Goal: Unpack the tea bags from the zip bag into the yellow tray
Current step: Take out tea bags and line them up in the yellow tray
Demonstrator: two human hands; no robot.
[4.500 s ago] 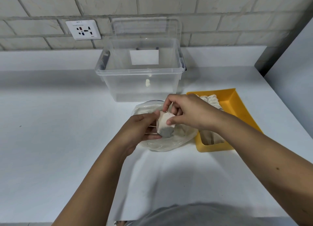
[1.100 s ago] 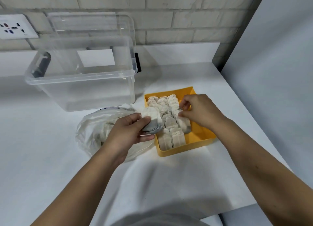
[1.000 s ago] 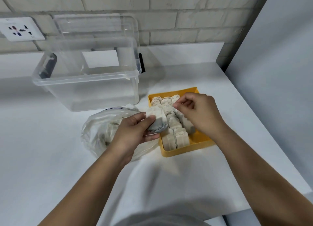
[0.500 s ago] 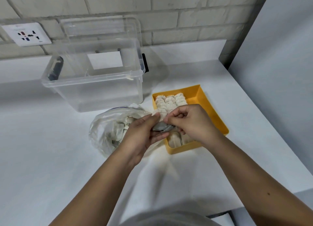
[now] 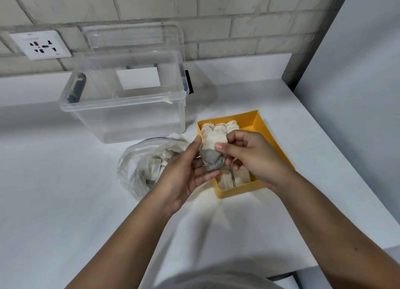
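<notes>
The head view is showing both hands meeting over the near left corner of the yellow plastic tray. A second ago the right hand was down in the tray tucking a bag in. Now it is coming back, thumb and first finger pinching the top tea bag. The left hand is holding the little bunch of white paper tea bags, fingers curled under it and thumb up its side. The crumpled clear zip bag is lying on the white worktop just left of the tray (more bags are showing inside). So another bag is probably going into the tray next.
</notes>
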